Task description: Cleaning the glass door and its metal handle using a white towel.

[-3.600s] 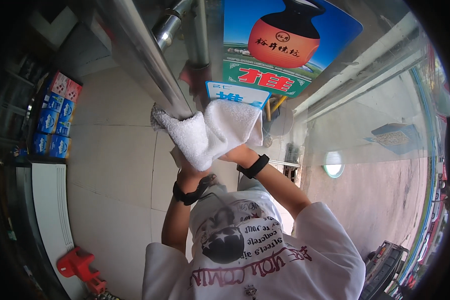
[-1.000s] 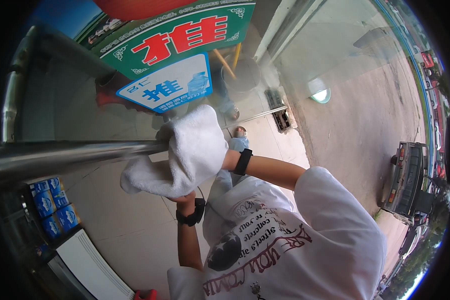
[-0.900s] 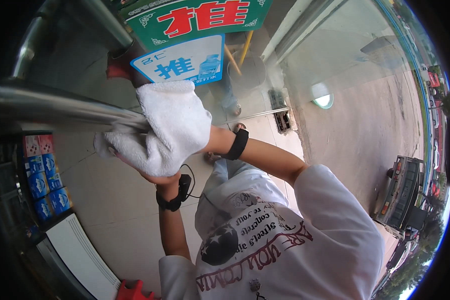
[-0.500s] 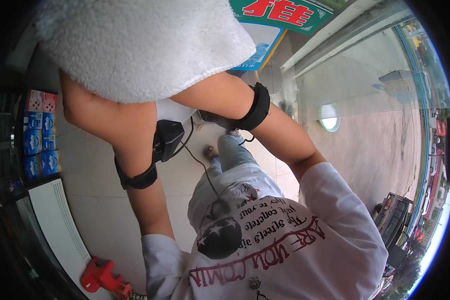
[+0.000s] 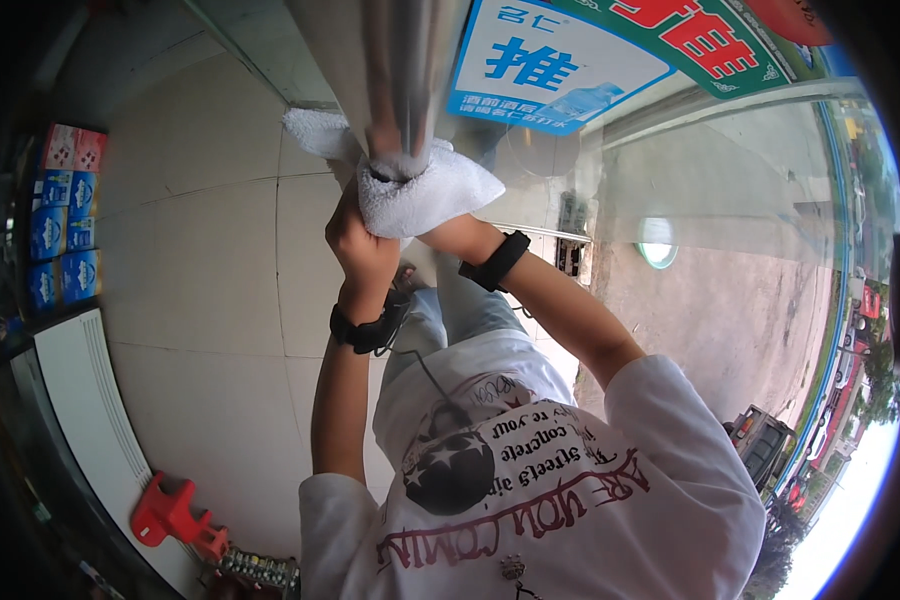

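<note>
A fluffy white terry cloth [image 5: 410,185] is wrapped round the shiny steel door bar [image 5: 402,70] — gripped tight by the left hand [image 5: 362,243], the right hand hidden beneath — so the metal is fully encircled.

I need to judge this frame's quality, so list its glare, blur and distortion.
Head view: strong fisheye bend, black corners; the shiny metal door bar close to the lens is soft and streaked with highlights; the fluffy white cloth wrapped round it is sharp; the glass door carries pale reflections; the sky at lower right is blown out.
</note>
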`<state>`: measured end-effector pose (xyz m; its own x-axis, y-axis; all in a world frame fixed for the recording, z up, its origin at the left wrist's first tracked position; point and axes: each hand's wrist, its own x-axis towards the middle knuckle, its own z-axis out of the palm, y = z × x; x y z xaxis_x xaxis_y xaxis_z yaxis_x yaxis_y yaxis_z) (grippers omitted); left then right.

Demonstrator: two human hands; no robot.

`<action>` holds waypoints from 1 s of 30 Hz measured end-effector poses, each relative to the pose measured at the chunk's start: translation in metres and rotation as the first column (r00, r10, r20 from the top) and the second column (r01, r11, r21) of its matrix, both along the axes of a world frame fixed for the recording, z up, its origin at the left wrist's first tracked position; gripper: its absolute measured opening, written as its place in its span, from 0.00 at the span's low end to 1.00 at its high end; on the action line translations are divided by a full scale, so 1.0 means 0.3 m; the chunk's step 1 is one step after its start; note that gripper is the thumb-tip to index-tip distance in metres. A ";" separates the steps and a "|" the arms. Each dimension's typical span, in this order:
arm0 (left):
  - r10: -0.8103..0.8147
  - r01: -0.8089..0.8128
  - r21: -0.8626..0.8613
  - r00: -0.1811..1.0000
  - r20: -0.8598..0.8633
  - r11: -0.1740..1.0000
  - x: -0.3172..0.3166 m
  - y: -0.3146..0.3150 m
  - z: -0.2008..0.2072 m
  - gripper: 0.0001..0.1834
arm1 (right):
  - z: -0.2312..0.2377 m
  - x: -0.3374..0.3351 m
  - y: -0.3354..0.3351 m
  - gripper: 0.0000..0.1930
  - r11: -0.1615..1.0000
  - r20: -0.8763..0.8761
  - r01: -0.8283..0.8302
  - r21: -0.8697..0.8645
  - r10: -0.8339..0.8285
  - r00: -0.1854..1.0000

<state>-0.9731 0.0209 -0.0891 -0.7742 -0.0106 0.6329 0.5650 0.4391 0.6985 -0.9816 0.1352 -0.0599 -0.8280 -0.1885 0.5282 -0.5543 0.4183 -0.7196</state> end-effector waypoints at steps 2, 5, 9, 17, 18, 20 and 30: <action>-0.004 0.004 0.002 0.999 0.035 1.000 0.016 -0.011 -0.084 0.16 | -0.032 0.010 -0.007 0.17 1.000 -0.039 -0.005 0.020 0.006 0.999; 0.014 -0.013 -0.021 0.999 0.030 1.000 0.041 -0.016 -0.134 0.11 | -0.072 0.031 -0.011 0.11 0.999 0.192 -0.046 0.011 0.043 0.981; 0.020 -0.016 -0.041 0.995 0.095 0.999 0.059 -0.029 -0.115 0.12 | -0.073 0.049 -0.012 0.11 0.999 0.208 0.001 -0.050 0.009 0.978; -0.076 0.064 -0.308 0.997 -0.025 0.949 0.187 -0.124 0.006 0.05 | 0.180 0.119 0.047 0.28 0.999 0.416 -0.014 0.039 -0.003 0.909; -0.127 0.107 -0.333 0.991 -0.037 0.937 0.200 -0.126 0.016 0.05 | 0.155 0.125 0.047 0.28 0.999 0.413 -0.009 0.040 -0.009 0.911; -0.153 0.129 -0.343 0.987 -0.043 0.930 0.223 -0.138 -0.029 0.07 | 0.059 0.143 0.041 0.31 0.998 0.249 0.065 -0.001 -0.063 0.966; 0.078 0.211 -0.414 0.811 0.580 0.885 0.153 -0.061 -0.306 0.10 | -0.152 0.147 0.046 0.20 0.991 0.178 0.049 -0.124 -0.026 0.984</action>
<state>-0.9271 0.0026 -0.1809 -0.9755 0.2200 -0.0011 0.1691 0.7531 0.6358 -0.9376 0.1488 -0.1055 -0.9152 -0.0964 0.3913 -0.4000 0.3349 -0.8531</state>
